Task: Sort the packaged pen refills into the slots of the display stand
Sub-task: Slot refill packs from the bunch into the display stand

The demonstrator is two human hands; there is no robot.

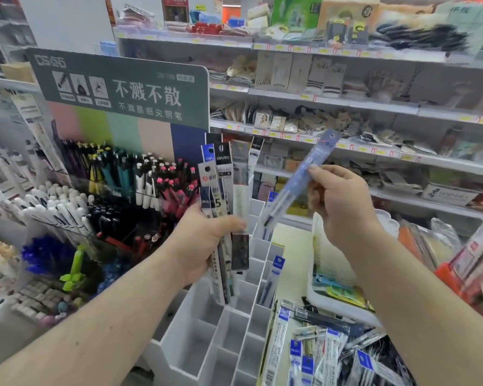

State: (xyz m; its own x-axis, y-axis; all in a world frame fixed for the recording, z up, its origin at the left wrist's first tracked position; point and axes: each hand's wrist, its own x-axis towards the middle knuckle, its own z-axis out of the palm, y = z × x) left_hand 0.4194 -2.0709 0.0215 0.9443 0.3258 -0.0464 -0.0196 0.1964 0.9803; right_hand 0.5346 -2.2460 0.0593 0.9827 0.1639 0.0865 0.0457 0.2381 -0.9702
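My left hand [204, 240] grips a fan of several packaged pen refills [225, 179], held upright above the white slotted display stand [207, 338]. To the right, my right hand [340, 201] pinches a single blue refill pack [304, 174], tilted with its top toward the upper right and its lower end over the stand's right column of slots. One refill pack [271, 277] stands in a slot of that right column. A loose pile of more refill packs [326, 352] lies at the lower right beside the stand.
A green pen display [117, 84] full of pens stands at the left. A white tray [343, 305] sits to the right of the stand. Store shelves [346, 101] with goods fill the background.
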